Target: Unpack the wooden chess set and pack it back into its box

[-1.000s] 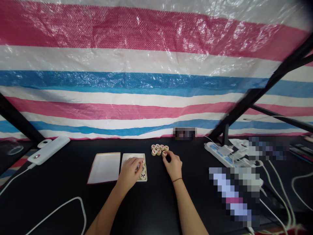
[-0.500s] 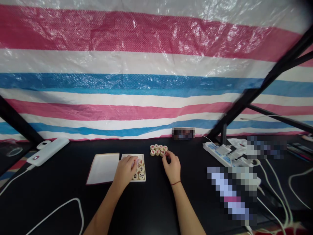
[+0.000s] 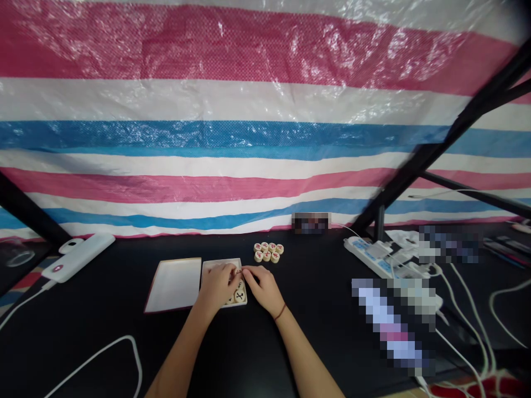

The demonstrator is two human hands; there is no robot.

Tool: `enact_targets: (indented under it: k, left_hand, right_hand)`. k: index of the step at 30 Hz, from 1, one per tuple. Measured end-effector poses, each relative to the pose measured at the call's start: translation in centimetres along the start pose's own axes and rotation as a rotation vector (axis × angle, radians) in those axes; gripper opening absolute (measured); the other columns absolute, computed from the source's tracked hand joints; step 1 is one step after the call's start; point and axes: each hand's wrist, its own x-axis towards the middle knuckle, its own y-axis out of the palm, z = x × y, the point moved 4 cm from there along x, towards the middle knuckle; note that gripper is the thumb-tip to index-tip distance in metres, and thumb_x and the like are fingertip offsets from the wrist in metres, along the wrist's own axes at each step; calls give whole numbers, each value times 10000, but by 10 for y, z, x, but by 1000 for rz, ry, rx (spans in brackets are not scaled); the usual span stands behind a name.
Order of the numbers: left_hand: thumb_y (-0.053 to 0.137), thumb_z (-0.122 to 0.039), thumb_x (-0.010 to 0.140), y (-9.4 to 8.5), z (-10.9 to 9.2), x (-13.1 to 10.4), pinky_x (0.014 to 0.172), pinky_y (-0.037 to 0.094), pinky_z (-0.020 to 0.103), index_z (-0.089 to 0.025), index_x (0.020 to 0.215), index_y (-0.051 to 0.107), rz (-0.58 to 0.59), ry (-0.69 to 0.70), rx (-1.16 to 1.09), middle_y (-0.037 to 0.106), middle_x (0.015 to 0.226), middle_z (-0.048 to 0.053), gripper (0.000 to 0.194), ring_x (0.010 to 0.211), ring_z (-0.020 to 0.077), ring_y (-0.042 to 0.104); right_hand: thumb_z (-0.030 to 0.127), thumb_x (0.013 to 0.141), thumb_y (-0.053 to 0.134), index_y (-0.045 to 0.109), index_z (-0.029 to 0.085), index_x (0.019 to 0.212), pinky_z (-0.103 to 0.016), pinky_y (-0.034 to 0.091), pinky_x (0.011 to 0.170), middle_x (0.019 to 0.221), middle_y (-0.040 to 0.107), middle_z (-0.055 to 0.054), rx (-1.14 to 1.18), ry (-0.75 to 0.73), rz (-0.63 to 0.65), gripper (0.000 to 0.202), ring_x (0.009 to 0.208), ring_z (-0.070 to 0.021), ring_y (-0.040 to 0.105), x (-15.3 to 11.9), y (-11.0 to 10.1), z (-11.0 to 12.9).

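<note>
Head view: crowding could jolt discs.
Left hand, right hand nearly meet at box; I can't tell either grip.

Both hands are at the white box of discs.

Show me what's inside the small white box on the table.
The white box holds round pieces with black characters, visible toward its near right corner. A red-marked piece shows beside the left hand, which hides much of the rest; what lies beneath cannot be seen.
</note>
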Motion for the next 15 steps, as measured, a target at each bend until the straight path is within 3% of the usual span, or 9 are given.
enact_targets:
  k: [3,8,15]
  left_hand:
    - [479,-287,880,1,2,0,743,405,309,-227,819,606,21,-5,-46,685,804,6,153,808,201,636]
    - [502,-231,853,2,4,2,785,456,321,-230,944,635,-34,28,-163,705,963,40,161,808,189,654]
    - [505,-221,845,0,4,3,719,497,278,-220,865,638,-47,65,-275,681,911,41,134,768,167,640]
  right_hand:
    - [339,949,442,721,254,1020,-301,482,788,932,735,-30,-1,1,3,301,826,-181,644,0,2,-1]
    - [347,957,418,726,251,1001,-311,480,784,927,735,-32,18,23,-4,325,825,-188,646,0,3,-2]
    - [339,950,441,727,249,991,-304,490,790,908,737,-30,6,2,-30,302,816,-183,652,0,4,-3]
